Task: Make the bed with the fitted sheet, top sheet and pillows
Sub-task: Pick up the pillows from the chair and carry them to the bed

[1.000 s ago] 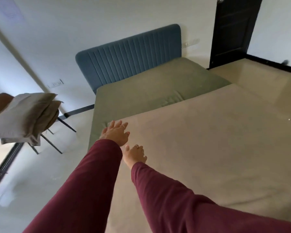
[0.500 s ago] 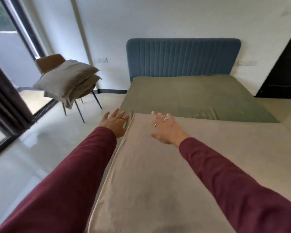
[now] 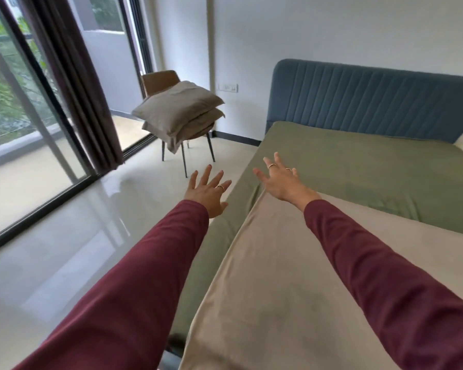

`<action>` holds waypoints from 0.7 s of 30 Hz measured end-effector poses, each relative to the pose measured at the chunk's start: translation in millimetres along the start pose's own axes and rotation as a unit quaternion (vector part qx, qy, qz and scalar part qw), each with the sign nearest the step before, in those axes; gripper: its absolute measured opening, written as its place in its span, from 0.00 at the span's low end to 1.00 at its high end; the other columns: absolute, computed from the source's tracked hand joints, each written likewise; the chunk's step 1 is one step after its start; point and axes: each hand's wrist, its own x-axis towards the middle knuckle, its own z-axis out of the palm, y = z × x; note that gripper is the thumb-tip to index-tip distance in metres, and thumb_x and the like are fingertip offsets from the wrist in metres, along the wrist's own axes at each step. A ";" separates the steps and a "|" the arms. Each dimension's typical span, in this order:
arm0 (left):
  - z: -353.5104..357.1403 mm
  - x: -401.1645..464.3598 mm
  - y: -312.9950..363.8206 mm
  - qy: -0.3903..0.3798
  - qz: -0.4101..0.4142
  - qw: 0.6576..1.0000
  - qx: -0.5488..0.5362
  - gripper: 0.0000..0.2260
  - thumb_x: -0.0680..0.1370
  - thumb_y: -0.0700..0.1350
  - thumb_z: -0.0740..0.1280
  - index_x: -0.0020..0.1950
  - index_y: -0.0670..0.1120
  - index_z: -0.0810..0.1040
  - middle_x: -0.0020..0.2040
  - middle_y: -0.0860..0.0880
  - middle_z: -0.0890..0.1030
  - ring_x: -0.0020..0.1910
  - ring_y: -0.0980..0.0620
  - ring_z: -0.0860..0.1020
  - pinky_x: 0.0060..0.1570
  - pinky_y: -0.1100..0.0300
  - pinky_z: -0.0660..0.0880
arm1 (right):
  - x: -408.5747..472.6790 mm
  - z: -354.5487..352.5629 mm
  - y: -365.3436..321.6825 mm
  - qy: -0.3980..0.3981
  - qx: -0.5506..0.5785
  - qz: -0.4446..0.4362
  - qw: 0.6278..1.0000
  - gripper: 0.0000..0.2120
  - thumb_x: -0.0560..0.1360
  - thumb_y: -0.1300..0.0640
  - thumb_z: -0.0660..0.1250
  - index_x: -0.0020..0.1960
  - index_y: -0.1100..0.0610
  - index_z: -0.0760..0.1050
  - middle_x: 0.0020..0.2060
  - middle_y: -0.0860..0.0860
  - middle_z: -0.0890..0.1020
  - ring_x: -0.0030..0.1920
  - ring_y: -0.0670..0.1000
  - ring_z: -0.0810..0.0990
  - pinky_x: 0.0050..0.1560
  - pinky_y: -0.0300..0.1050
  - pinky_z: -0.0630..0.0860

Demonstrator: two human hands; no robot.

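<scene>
Left hand (image 3: 208,190): fingers spread out straight, holding nothing. It is in the air over the floor, just beside the left edge of the bed.
Right hand (image 3: 281,180): fingers spread and open too, holding nothing. It is low over the left edge of the bed, where the two sheets meet. I cannot tell if it touches the cloth.
Fitted sheet (image 3: 358,166): green, soft and smooth, pulled over the mattress up to the head end, with a few folds.
Top sheet (image 3: 278,276): beige, flat and smooth, lying over the near part of the bed. Its far edge runs across the bed behind the right hand.
Pillows (image 3: 179,110): two puffy beige ones, stacked on the chair.
Chair (image 3: 159,81): brown, with thin dark legs, standing on the floor well apart from the bed.
Headboard (image 3: 372,97): blue, padded, with up-and-down lines.
Floor (image 3: 78,236): shiny and pale.
Sleeves (image 3: 150,276): dark red cloth on both arms.
</scene>
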 end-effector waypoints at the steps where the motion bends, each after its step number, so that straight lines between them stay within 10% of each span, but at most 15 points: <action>1: 1.3 -5.2 -17.9 0.004 -0.007 1.000 -0.004 0.28 0.81 0.56 0.55 0.78 0.56 0.46 0.78 0.53 0.41 0.76 0.47 0.34 0.71 0.42 0.35 | 5.3 6.1 -24.5 0.000 0.004 -0.014 1.000 0.33 0.80 0.37 0.46 0.79 0.54 0.49 0.78 0.54 0.42 0.77 0.57 0.51 0.74 0.60 0.42; 21: 45.1 -91.3 -349.6 -0.007 -0.116 0.993 0.033 0.29 0.81 0.59 0.52 0.77 0.60 0.39 0.78 0.55 0.39 0.76 0.48 0.35 0.71 0.43 0.35 | 94.4 91.6 -356.8 -0.008 0.126 -0.058 0.990 0.31 0.81 0.38 0.44 0.78 0.54 0.52 0.78 0.55 0.49 0.77 0.55 0.43 0.75 0.55 0.42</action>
